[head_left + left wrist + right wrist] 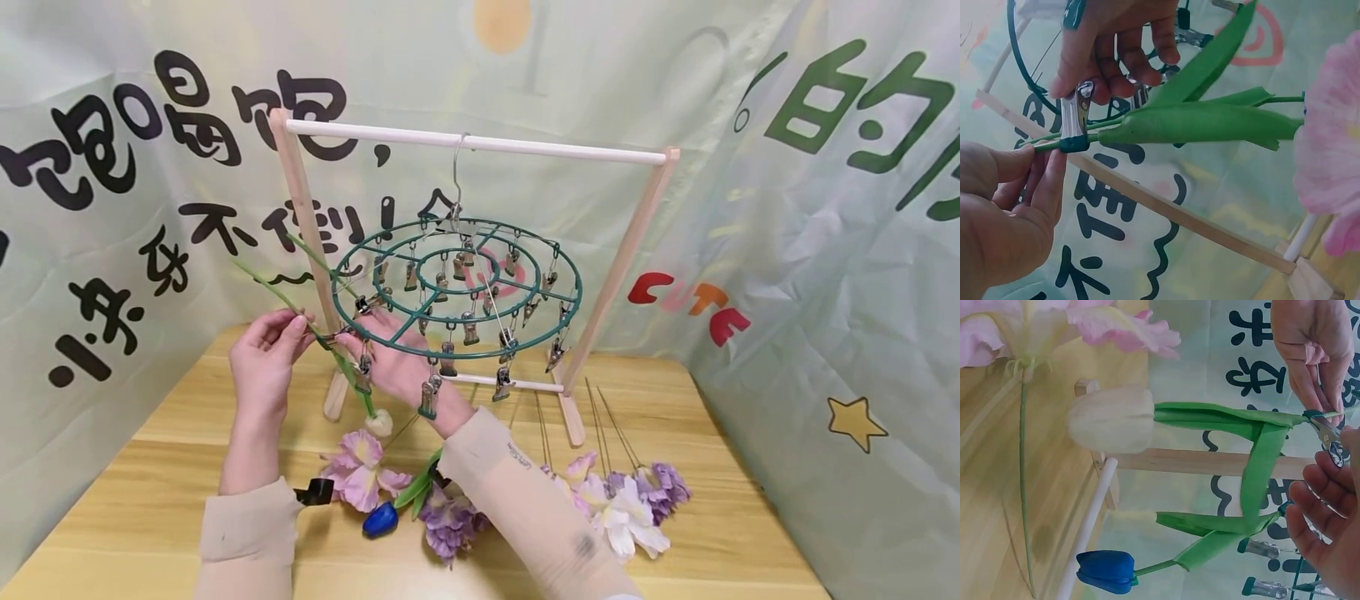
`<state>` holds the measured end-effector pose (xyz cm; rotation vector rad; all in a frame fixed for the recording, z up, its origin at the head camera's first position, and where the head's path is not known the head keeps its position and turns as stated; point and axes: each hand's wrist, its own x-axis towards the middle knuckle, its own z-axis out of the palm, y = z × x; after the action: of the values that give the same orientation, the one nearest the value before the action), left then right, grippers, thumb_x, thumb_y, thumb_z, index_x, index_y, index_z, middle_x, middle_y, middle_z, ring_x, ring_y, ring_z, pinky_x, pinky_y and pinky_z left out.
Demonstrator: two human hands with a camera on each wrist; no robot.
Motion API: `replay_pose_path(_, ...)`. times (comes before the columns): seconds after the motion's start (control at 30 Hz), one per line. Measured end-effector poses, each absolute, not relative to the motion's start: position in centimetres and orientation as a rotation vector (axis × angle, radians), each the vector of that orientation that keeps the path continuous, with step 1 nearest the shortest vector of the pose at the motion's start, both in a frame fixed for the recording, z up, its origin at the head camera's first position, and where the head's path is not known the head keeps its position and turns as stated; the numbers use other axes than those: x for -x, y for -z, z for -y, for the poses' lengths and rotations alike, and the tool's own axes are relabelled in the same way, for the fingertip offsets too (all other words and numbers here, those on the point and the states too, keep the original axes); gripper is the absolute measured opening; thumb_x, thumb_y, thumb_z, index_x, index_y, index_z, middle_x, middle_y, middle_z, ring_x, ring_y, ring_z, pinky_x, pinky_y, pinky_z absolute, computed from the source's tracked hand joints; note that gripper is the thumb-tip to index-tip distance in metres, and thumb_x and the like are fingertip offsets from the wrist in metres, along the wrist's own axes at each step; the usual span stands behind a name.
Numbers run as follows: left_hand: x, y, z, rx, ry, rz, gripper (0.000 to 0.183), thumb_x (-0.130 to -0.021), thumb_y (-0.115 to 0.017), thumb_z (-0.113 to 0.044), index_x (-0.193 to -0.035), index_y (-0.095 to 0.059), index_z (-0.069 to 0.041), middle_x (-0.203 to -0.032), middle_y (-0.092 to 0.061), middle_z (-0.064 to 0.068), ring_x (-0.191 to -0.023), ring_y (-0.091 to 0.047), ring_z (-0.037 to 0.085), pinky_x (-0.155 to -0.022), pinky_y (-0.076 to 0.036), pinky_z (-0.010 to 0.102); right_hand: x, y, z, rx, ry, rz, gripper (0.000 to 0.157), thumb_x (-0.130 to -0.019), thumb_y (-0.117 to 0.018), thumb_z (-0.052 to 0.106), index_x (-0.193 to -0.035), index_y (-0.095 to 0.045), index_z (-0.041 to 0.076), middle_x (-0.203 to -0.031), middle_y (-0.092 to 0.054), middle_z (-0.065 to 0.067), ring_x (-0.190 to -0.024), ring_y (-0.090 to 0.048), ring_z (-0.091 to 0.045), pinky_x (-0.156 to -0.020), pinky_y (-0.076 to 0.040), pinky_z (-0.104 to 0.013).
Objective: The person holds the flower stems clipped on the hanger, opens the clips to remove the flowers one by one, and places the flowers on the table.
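Note:
My left hand (262,358) pinches the thin green stem (1047,147) of a white tulip (1113,420), which hangs head down with long green leaves (1191,123). A metal clip (1074,122) with green-coated tips sits across the stem just beside those fingertips. My right hand (397,354), reaching under the near rim of a round green clip hanger (457,354), holds that clip by its handles between thumb and fingers. Beside it, in the right wrist view, a blue tulip (1105,572) points head down, its leaves reaching up towards the fingers. Another green stem (322,260) sticks up above the hanger's left rim.
The hanger hooks over the white bar (525,147) of a wooden stand (622,267). Several clips dangle from its rings. On the table (172,467) lie a pink flower (360,475), a purple flower (450,525), a white flower (630,517) and others. Printed cloth surrounds the table.

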<state>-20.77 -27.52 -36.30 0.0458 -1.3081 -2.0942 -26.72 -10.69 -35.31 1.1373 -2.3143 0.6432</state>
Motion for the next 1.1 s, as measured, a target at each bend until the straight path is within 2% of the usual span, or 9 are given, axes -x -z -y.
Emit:
replay_pose_path(0.17,20.79,36.33,27.28,-0.034,2.104,1.301,0.008,-0.096,-0.068,0.006,-0.099,-0.072,0.0,-0.092,-0.076,0.008,-0.087,-0.074,0.015,-0.083,-0.06,0.026,26.89,35.54,10.26,-1.161,-0.689,2.194,0.024,-0.105,-0.063,0.037,-0.108,-0.071,0.015,-0.103,-0.068,-0.002,-0.092,-0.066,-0.016,-0.076,-0.055,-0.027)
replay_pose_path(0.43,20.93,36.41,27.18,-0.039,2.127,1.284,0.008,-0.095,-0.068,0.007,-0.097,-0.071,-0.001,-0.093,-0.075,0.009,-0.088,-0.075,0.017,-0.083,-0.061,0.026,27.03,35.43,9.87,-1.163,-0.635,2.249,0.031,-0.107,-0.059,0.037,-0.122,-0.072,0.013,-0.117,-0.069,-0.002,-0.108,-0.065,-0.019,-0.089,-0.054,-0.029)
replay_pose_path(0.63,20.98,36.61,27.16,-0.052,2.129,1.308,0.007,-0.095,-0.069,0.005,-0.098,-0.071,-0.001,-0.095,-0.075,0.009,-0.087,-0.075,0.016,-0.082,-0.061,0.025,26.96,35.44,9.84,-1.134,-0.6,2.276,0.033,-0.105,-0.06,0.039,-0.121,-0.073,0.013,-0.117,-0.07,-0.001,-0.109,-0.065,-0.019,-0.092,-0.053,-0.027)
replay_pose_path(0.9,20.95,36.7,27.07,-0.049,2.131,1.301,0.008,-0.096,-0.068,0.006,-0.098,-0.071,-0.001,-0.093,-0.075,0.007,-0.088,-0.075,0.016,-0.081,-0.061,0.025,26.73,35.32,9.72,-1.141,-0.618,2.241,0.028,-0.104,-0.063,0.037,-0.114,-0.075,0.014,-0.108,-0.07,0.0,-0.101,-0.065,-0.018,-0.089,-0.054,-0.028)
replay_pose_path(1.1,20.92,36.54,27.04,-0.052,2.124,1.316,0.008,-0.096,-0.068,0.005,-0.098,-0.071,-0.002,-0.095,-0.075,0.008,-0.088,-0.075,0.015,-0.082,-0.06,0.025,26.56,35.26,9.66,-1.102,-0.567,2.25,0.028,-0.106,-0.06,0.036,-0.117,-0.074,0.015,-0.114,-0.071,-0.001,-0.108,-0.065,-0.019,-0.093,-0.054,-0.03)
